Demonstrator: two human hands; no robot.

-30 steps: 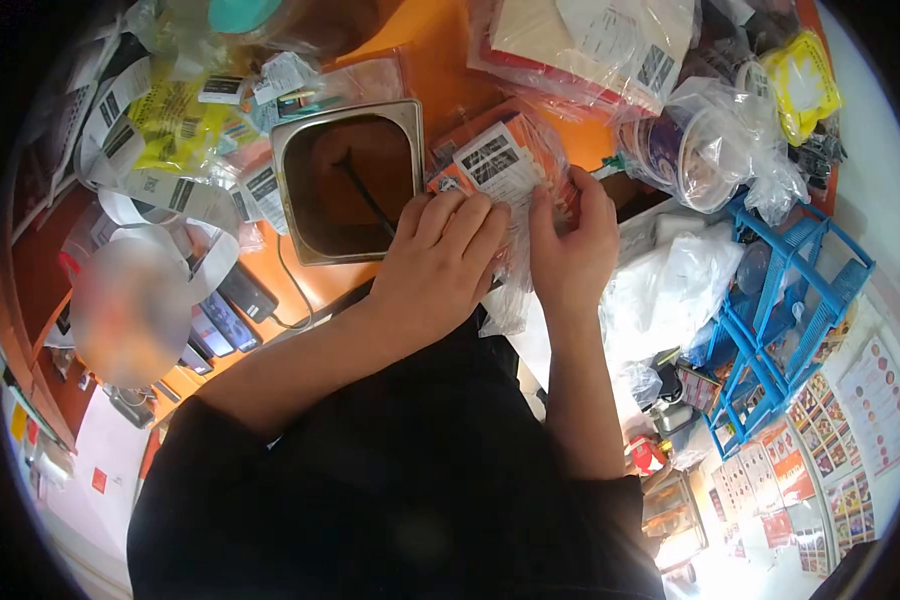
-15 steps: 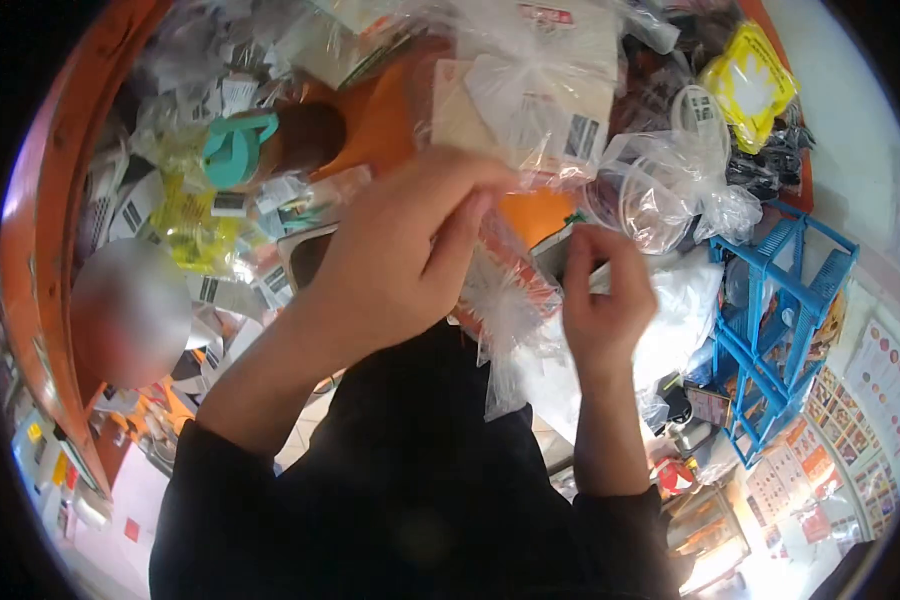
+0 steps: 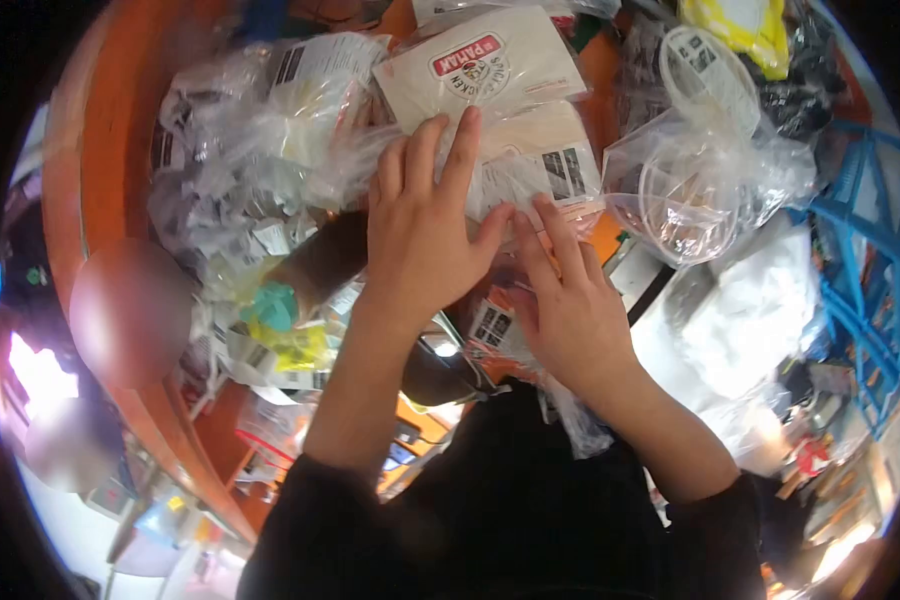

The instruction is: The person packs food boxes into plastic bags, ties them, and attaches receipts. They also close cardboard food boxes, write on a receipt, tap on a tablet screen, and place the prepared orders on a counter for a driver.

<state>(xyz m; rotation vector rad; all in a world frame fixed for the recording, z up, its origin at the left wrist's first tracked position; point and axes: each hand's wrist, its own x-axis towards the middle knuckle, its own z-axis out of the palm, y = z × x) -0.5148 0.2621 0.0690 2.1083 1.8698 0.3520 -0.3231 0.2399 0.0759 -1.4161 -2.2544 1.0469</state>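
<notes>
My left hand [image 3: 420, 220] lies with its fingers spread over a knotted clear plastic bag, its fingertips at the lower edge of a white box [image 3: 530, 70] with a red logo. Close on its right is my right hand [image 3: 570, 300], fingers extended, near the same bag and a barcode label [image 3: 564, 172] on a second pale package. Under my right hand sits a reddish wrapped packet [image 3: 492, 326] with a label. Whether either hand presses on the plastic cannot be made out.
Clear bags with labelled packages [image 3: 310, 90] crowd the left. A brown tumbler with a teal lid [image 3: 273, 306] lies nearby. To the right are clear round containers in a bag [image 3: 685, 200], white plastic bags [image 3: 750, 310] and a blue rack [image 3: 860, 270].
The view has turned and shifted. My left hand has opened out and reached up over the bag by the box. My right hand has uncurled and moved closer to it.
</notes>
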